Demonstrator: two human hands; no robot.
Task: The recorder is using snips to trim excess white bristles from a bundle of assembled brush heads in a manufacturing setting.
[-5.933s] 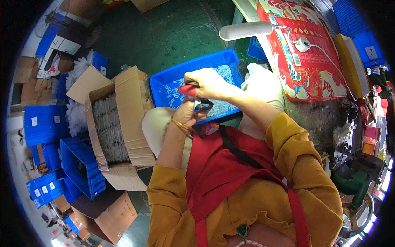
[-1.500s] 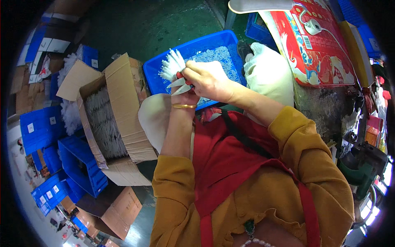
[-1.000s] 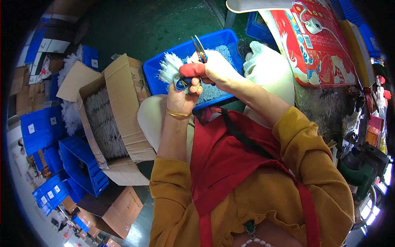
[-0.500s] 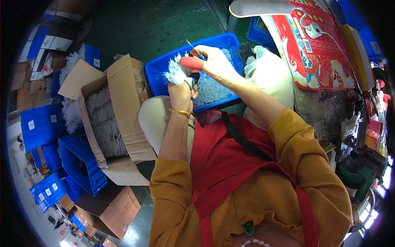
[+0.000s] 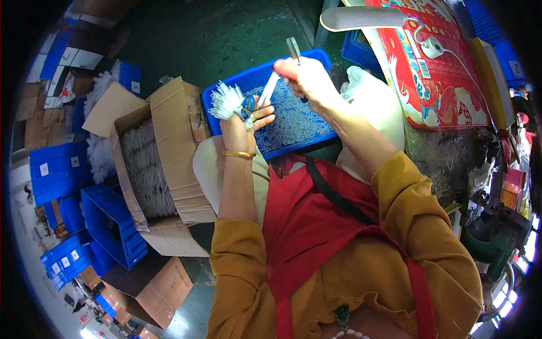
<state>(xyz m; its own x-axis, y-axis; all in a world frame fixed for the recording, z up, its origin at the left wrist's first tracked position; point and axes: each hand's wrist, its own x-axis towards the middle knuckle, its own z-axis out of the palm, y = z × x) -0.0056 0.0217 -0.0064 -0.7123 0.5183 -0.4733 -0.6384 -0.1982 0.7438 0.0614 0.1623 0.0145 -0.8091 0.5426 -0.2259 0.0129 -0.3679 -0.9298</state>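
My left hand [image 5: 238, 127], blue coverings on its fingertips, holds a bundle of thin, whitish, spiky plastic pieces [image 5: 226, 100] fanned out above the palm; a few of its fingers stretch to the right. My right hand [image 5: 313, 85] is closed around a narrow grey metal tool [image 5: 292, 48] whose end sticks up past the fingers. A red covering sits on one of its fingertips. Between the two hands runs a pale strip [image 5: 269, 89], its upper end at the red fingertip. Beneath them stands a blue bin [image 5: 326, 58] of small whitish plastic pieces [image 5: 296, 121].
To the left, an open cardboard box [image 5: 183, 150] holds many thin pale pieces. Blue crates [image 5: 110, 229] and another carton [image 5: 164, 291] stand beyond it. At upper right, a lamp [image 5: 361, 18] reaches over a red printed sheet [image 5: 446, 90]. A green machine [image 5: 491, 243] is at far right.
My hands have drawn apart, the left one leftward with the bundle, the right one to the right. The pale strip now shows between them, and the metal tool points upward.
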